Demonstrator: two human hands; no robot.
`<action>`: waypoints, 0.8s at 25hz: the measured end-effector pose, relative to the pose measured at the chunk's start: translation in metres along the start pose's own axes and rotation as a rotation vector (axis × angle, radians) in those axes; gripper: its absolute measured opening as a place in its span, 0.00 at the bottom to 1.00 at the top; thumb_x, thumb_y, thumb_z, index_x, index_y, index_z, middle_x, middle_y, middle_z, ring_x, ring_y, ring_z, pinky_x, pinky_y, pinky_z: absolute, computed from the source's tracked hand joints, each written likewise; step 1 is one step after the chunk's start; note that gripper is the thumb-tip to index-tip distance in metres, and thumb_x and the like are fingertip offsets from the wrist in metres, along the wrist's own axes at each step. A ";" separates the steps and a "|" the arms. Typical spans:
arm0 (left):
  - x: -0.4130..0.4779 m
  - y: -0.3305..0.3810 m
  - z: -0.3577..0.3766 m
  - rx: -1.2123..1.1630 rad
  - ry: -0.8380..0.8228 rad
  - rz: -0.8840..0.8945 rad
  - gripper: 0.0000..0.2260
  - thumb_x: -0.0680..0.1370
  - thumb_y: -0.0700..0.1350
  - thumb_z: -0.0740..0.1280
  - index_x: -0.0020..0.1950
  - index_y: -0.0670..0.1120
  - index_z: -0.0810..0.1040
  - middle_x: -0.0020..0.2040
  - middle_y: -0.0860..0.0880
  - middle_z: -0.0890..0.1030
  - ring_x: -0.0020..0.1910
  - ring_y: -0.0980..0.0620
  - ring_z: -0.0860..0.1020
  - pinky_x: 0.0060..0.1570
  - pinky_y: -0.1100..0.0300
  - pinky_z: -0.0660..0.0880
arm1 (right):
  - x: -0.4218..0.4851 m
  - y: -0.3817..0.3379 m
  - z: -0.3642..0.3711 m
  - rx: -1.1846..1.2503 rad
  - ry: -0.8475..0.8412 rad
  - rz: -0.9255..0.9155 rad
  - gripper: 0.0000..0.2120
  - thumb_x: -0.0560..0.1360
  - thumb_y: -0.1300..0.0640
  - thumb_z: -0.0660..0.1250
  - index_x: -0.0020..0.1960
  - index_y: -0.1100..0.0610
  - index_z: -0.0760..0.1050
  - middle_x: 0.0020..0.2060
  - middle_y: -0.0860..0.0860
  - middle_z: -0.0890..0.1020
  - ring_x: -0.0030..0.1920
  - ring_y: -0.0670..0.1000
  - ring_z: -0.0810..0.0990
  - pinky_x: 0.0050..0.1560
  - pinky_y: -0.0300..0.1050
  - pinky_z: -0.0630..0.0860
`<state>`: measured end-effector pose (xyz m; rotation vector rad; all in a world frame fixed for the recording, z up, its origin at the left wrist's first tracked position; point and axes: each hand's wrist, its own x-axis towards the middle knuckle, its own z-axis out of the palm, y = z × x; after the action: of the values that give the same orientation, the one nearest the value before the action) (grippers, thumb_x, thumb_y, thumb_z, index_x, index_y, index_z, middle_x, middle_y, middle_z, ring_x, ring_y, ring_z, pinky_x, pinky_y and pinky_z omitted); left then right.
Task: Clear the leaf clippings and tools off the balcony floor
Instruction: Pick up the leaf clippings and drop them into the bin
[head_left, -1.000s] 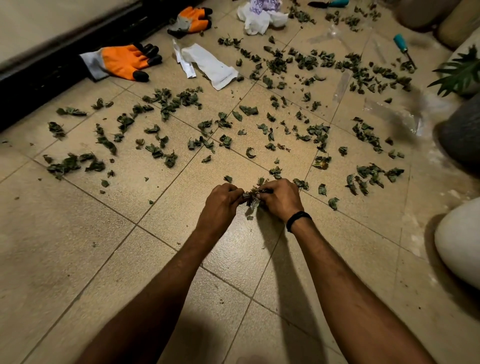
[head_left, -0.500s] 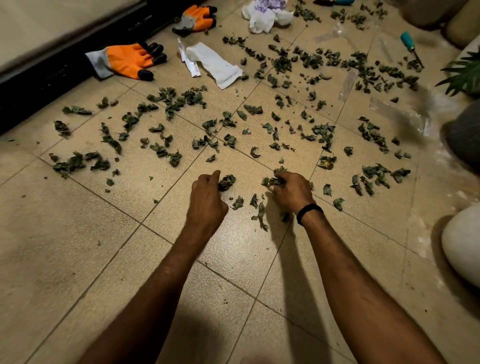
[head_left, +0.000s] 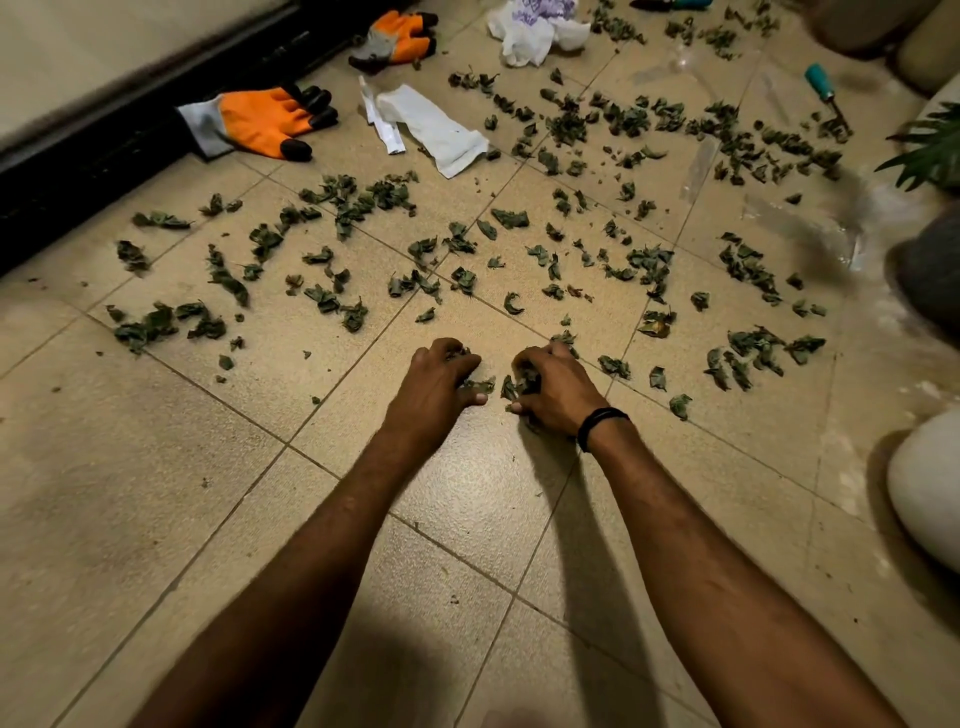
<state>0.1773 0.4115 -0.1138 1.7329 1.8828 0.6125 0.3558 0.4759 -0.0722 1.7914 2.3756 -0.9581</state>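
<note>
Clippings (head_left: 525, 383) — clutched in left hand (head_left: 436, 382), right hand (head_left: 560, 393).

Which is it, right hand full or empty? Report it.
Full. The right hand curls its fingers round a clump of leaf clippings; dark leaves show between thumb and fingers.

Leaf clippings (head_left: 148, 327) are lying scattered across the tiled balcony floor (head_left: 156, 493). The left grip (head_left: 436, 384) and the right grip (head_left: 556, 389) are resting knuckles-up on the tiles, close together, each curling its fingers round a small clump of them. An orange glove (head_left: 265, 122) is lying by the dark door track, a white paper wrapper (head_left: 436, 127) just beside it, and a teal-handled tool (head_left: 826, 93) is lying far right.
</note>
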 end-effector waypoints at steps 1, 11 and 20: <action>-0.001 -0.001 0.002 -0.027 0.067 0.010 0.18 0.77 0.47 0.71 0.66 0.45 0.79 0.67 0.43 0.73 0.63 0.43 0.70 0.61 0.52 0.70 | -0.001 -0.001 -0.001 0.029 0.031 0.001 0.29 0.69 0.57 0.78 0.66 0.54 0.71 0.61 0.54 0.68 0.62 0.57 0.72 0.55 0.39 0.68; -0.004 -0.004 0.010 -0.049 0.246 -0.030 0.13 0.80 0.34 0.63 0.63 0.43 0.80 0.53 0.41 0.78 0.54 0.41 0.75 0.49 0.55 0.70 | 0.001 -0.006 -0.005 0.165 0.065 0.156 0.26 0.72 0.61 0.74 0.68 0.57 0.70 0.64 0.58 0.68 0.54 0.53 0.74 0.52 0.38 0.73; -0.005 -0.001 0.011 0.118 0.131 0.049 0.13 0.81 0.45 0.66 0.66 0.48 0.79 0.65 0.40 0.72 0.60 0.42 0.70 0.54 0.49 0.75 | 0.005 -0.024 0.010 -0.062 0.070 0.033 0.29 0.71 0.48 0.74 0.70 0.49 0.71 0.63 0.58 0.68 0.63 0.59 0.71 0.61 0.45 0.70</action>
<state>0.1844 0.4061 -0.1227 1.8587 2.0076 0.6599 0.3300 0.4716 -0.0707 1.8663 2.3795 -0.8225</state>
